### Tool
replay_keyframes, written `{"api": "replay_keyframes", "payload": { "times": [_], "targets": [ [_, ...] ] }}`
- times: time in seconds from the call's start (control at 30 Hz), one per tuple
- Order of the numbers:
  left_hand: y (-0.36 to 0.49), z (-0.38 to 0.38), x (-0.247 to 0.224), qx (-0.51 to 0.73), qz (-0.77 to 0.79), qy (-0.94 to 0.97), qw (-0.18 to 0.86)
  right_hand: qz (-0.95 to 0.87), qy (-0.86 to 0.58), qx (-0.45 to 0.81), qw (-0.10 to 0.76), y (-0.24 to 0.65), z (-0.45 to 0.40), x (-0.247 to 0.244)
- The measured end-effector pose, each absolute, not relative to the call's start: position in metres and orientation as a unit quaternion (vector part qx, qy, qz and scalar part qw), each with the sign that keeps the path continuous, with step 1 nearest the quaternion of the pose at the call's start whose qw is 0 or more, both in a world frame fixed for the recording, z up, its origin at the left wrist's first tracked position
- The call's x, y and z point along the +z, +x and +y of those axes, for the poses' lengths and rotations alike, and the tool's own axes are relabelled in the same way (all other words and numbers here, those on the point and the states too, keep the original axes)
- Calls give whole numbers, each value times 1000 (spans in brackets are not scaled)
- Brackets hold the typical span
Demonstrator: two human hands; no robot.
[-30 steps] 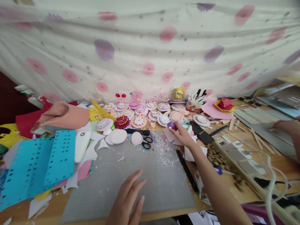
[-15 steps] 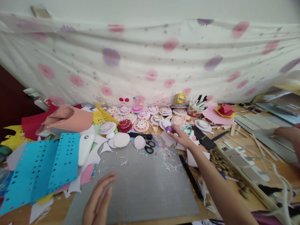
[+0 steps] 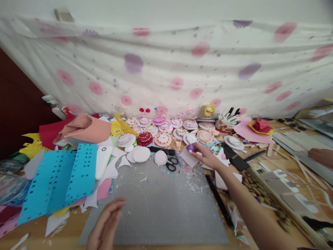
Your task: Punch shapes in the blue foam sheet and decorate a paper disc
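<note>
The grey cutting mat (image 3: pixel 161 208) carries loose debris; dragging a sleeve or sheet across it could scatter the bits. The right hand (image 3: pixel 209 158) reaches over the mat's far right corner, its fingertips at a purple piece (image 3: pixel 190 148) above a white paper sheet (image 3: pixel 189 159). A low forearm could roll the black marker (image 3: pixel 220 201) beside it. Withdrawing the hand sideways could knock the layered paper discs (image 3: pixel 163 139), which stand crowded just beyond. A careless pull could also drag the sheet or nudge the black-handled scissors (image 3: pixel 171 164) nearby. Paper clippings (image 3: pixel 196 178) could cling to damp fingers or fresh glue.

The left hand (image 3: pixel 106 222) is above the mat's near left part, cut off at the lower edge; its fingers lie loosely together, holding nothing visible. Another person's hand (image 3: pixel 321 157) is cut off at the right edge. The right fingers partly cover the purple piece: whether they pinch it or only touch it cannot be told. Its exact kind is likewise too small to make out.
</note>
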State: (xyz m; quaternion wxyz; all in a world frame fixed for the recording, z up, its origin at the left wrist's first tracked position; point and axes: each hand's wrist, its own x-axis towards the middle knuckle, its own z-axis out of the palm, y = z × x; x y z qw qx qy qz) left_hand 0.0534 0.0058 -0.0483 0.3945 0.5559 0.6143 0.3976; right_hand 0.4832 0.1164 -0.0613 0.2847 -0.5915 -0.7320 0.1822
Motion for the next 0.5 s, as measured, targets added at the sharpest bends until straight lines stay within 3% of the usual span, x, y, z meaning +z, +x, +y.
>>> {"api": "replay_keyframes", "payload": {
  "times": [0.33, 0.5],
  "targets": [
    [57, 10, -59, 426, 598, 547, 403, -739, -659, 62, 126, 494, 100, -72],
    [50, 11, -58, 414, 607, 540, 410, -706, -702, 19, 90, 477, 96, -61]
  ]
}}
